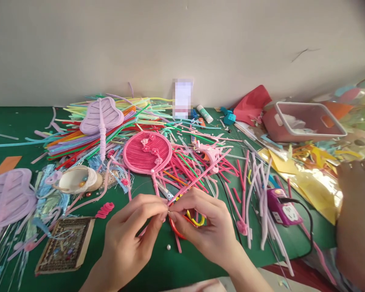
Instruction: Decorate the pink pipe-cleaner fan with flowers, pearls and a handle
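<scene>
My left hand (pixel 136 227) and my right hand (pixel 203 227) meet fingertip to fingertip over the table, each closed in a pinch. Between them is the lower end of a pink pipe cleaner (pixel 197 178), which slants up to the right; the fingers mostly hide this end. Just beyond my hands lies a round pink pipe-cleaner fan (pixel 136 156) with small flowers and a wrapped handle. Scissors (pixel 197 221) with red and yellow handles lie partly under my right hand. A small white bead (pixel 168 247) rests on the table nearer me.
Heaps of coloured pipe cleaners (pixel 67 142) cover the green table (pixel 146 271). Lilac fans (pixel 101 117), a cardboard bead tray (pixel 65 245) and a bead cup (pixel 79 180) are leftward. A pink glue gun (pixel 208 152), purple socket block (pixel 284 207), bin (pixel 307 121) and another person's limb (pixel 355 219) are rightward.
</scene>
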The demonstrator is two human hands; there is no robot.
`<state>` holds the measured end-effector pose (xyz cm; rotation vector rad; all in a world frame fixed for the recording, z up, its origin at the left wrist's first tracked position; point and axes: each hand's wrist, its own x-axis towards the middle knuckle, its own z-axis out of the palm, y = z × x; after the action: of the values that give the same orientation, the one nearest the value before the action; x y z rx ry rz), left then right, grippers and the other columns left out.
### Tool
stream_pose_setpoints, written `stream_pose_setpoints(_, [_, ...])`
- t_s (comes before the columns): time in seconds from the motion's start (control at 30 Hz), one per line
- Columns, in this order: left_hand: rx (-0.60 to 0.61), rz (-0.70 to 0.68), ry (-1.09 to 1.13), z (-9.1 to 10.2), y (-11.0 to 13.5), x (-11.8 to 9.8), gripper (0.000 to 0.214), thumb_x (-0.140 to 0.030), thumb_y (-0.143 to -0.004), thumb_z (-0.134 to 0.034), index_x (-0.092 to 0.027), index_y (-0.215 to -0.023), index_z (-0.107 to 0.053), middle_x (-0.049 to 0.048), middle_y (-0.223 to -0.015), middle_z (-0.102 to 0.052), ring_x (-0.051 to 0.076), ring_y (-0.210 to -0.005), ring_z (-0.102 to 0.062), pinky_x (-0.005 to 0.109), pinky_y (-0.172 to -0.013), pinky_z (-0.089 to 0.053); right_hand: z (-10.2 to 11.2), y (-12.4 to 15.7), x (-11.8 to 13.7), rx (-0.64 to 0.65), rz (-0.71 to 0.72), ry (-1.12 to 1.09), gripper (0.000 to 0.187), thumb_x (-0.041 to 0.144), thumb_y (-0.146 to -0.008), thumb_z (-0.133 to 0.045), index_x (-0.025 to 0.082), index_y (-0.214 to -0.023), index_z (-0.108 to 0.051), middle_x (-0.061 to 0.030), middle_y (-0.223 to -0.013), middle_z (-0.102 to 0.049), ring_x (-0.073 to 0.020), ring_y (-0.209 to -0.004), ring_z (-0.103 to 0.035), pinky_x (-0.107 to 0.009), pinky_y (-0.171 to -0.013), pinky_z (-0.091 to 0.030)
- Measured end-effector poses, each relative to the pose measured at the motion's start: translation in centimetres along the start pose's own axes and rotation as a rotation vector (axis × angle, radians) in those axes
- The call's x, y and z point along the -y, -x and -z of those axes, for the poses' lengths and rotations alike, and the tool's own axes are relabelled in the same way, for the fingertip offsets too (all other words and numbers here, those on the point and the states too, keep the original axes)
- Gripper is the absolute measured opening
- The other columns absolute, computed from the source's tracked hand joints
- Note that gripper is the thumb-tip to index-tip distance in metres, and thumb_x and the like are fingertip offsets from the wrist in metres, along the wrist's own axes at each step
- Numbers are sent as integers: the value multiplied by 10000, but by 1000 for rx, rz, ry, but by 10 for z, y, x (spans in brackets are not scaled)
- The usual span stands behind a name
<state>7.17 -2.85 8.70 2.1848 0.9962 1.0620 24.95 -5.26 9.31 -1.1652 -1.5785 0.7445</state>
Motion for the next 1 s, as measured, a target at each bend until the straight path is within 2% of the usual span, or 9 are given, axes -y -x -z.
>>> stream_pose_setpoints(0.17, [24, 52, 30, 0, 1, 2, 186, -74, -918, -554, -243, -981, -597, 2, -918, -717, 118, -874, -697, 195, -776, -544, 0, 2, 0, -28, 4, 8, 84, 153, -835, -702, 212, -894, -691, -8, -772, -719, -114, -646, -624, -232, -557, -500])
stream_pose_setpoints(0.33, [51, 90, 56, -3, 2, 0, 123, -121, -927, -567, -237, -941, -605, -10, -890, -706, 108, -836, -690, 177, -745, -539, -2, 3, 0, -41, 59, 95, 107, 107, -866, -627, 212, -849, -641, -11, -748, -700, -120, -652, -617, -241, -560, -491])
stream_pose_setpoints(0.53, [95, 249, 186, -6, 8, -3, 66, -234, -943, -578, -248, -957, -642, 7, -945, -723, 145, -889, -698, 210, -752, -544, -7, 10, 2, -33, -98, -17, 70, 194, -897, -606, 206, -829, -613, 2, -724, -631, -97, -600, -543, -225, -523, -435])
stream_pose_setpoints(0.67, [112, 300, 256, -4, 12, -3, 90, -273, -948, -577, -246, -905, -652, 0, -923, -720, 143, -880, -690, 219, -774, -539, -15, 19, 4, -1, -244, -141, 199, 345, -931, -592, 198, -799, -613, -2, -690, -628, -107, -583, -550, -235, -527, -449])
stream_pose_setpoints(0.73, [112, 316, 250, -1, 16, -1, 121, -294, -951, -564, -248, -882, -652, -1, -929, -720, 145, -897, -685, 218, -779, -528, -11, 20, 1, 39, -268, -121, 229, 394, -934, -582, 195, -834, -635, -15, -731, -664, -117, -623, -596, -239, -566, -484])
stream_pose_setpoints(0.8, [98, 358, 218, 2, 22, 1, 166, -328, -948, -553, -244, -836, -642, 8, -947, -723, 156, -917, -680, 226, -783, -518, 3, 13, -9, 47, -274, 58, 229, 407, -932, -579, 195, -933, -666, -34, -846, -716, -139, -747, -660, -251, -669, -523])
stream_pose_setpoints(0.83, [79, 394, 209, 4, 27, 3, 187, -351, -942, -556, -241, -812, -633, 14, -950, -724, 164, -926, -678, 233, -789, -515, 13, 5, -16, 2, -295, 218, 241, 413, -924, -587, 194, -977, -671, -45, -918, -731, -151, -823, -678, -257, -725, -531])
stream_pose_setpoints(0.9, [31, 483, 245, 7, 36, 8, 224, -403, -922, -575, -237, -779, -621, 28, -943, -725, 185, -971, -676, 254, -838, -515, 38, -15, -34, -100, -484, 674, 293, 413, -978, -495, 198, -1099, -653, -48, -1034, -734, -142, -870, -686, -251, -789, -530])
stream_pose_setpoints(1.0, [-22, 632, 406, 8, 49, 17, 247, -461, -874, -638, -233, -781, -627, 61, -1052, -733, 224, -1109, -663, 300, -943, -517, 70, -51, -64, -138, -609, 874, 319, 303, -1007, -424, 117, -1125, -654, -133, -1073, -722, -218, -1008, -673, -348, -926, -497])
